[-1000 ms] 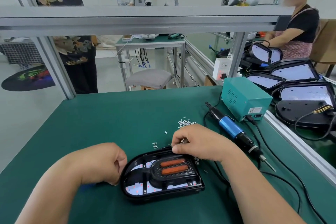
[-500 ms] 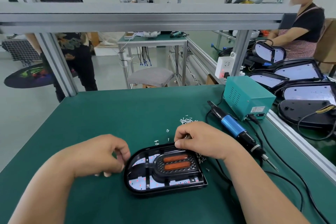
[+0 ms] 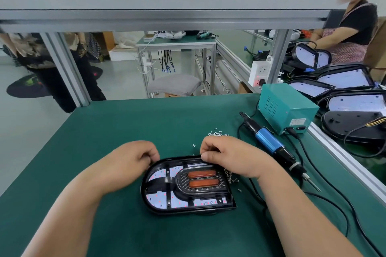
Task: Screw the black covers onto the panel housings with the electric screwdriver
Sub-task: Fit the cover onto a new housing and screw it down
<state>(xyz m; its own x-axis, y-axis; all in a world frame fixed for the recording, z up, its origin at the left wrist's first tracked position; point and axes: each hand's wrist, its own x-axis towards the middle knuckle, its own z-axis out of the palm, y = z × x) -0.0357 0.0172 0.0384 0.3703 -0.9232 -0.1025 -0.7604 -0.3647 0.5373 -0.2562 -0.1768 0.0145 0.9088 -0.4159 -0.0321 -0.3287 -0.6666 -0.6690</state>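
Panel housing (image 3: 188, 204) is laid flat on green mat (image 3: 104, 142), front-centre, w/ rounded end to the left & straight end to the right. Black cover (image 3: 221, 185) w/ two orange lenses is seated in the housing's right half; white board w/ red dots is seen around it on the left & near sides. L hand (image 3: 129, 158) is placed at the housing's far-left rim, fingers curled in under the palm; whether the rim is gripped or anything is held can't be told. R hand (image 3: 229, 156) is set at the far rim, thumb laid on the edge just above the cover, fingers curled; what, if anything, is pinched can't be told either. Loose screws (image 3: 217, 134) are scattered just beyond R hand, w/ a few more beside the housing's right end. Electric screwdriver (image 3: 269, 142), blue-bodied, is left lying on the mat right of R hand, untouched, bit pointed to the near right. Its cable is run to teal power box (image 3: 286, 108) at the mat's far-right corner. More housings (image 3: 353, 123) are laid on the next bench, right of the alu rail (image 3: 344, 160).
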